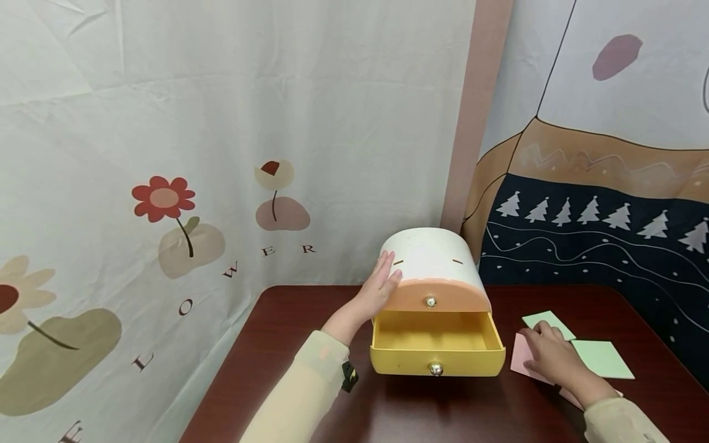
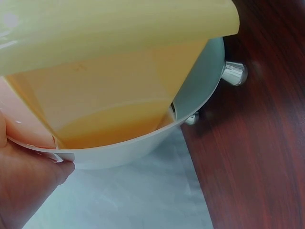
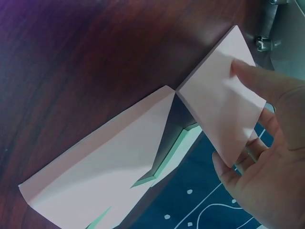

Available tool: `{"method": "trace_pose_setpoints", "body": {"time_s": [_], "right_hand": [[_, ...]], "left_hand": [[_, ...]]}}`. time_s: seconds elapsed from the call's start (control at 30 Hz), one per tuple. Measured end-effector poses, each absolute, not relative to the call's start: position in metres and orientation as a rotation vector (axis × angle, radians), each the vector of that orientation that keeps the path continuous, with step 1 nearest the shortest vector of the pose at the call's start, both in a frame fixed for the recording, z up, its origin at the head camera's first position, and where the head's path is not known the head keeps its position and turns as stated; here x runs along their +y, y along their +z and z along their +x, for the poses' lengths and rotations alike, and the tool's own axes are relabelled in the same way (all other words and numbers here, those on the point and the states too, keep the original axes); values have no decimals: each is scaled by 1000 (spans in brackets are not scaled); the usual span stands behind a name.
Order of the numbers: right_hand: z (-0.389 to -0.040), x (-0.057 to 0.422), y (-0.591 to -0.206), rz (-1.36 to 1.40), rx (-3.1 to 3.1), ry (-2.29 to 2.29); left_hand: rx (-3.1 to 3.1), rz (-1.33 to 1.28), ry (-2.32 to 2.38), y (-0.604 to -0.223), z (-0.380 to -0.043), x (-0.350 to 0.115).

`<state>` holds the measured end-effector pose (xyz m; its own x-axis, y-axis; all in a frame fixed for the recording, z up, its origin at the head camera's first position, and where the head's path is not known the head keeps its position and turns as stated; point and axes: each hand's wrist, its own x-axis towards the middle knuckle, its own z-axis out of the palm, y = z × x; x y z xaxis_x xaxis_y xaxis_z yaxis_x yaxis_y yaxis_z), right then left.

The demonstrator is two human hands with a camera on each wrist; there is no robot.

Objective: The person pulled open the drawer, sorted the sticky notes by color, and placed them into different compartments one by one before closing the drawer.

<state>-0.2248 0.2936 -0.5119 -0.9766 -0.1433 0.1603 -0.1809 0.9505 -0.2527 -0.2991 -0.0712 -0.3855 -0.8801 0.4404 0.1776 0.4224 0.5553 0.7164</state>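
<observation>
A small white storage box [image 1: 429, 255] with a rounded top has an upper orange drawer [image 1: 404, 298] pushed in and a lower yellow drawer [image 1: 407, 364] pulled out, with nothing visible inside. My left hand [image 1: 374, 294] rests with extended fingers against the box's left side; the left wrist view shows its thumb [image 2: 62, 172] at the box edge. To the right of the box, my right hand [image 1: 556, 358] pinches a pink sticky note pad [image 3: 214, 95], thumb on top and fingers underneath. Another pink pad [image 3: 100, 162] lies beside it, partly hidden by the hand in the head view.
Two green sticky note pads, a farther one [image 1: 545, 318] and a nearer one [image 1: 605, 359], lie around the right hand on the dark red table [image 1: 299, 326]. Behind the table hangs a printed curtain [image 1: 354, 123]. Silver round knobs [image 1: 436, 368] stick out from the drawers.
</observation>
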Motion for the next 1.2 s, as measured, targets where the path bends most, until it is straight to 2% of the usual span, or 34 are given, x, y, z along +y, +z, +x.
{"method": "trace_pose_setpoints", "body": {"time_s": [1.2], "right_hand": [[-208, 288, -484, 255, -2940, 416]], "left_hand": [[2764, 782, 1265, -386, -299, -71]]}}
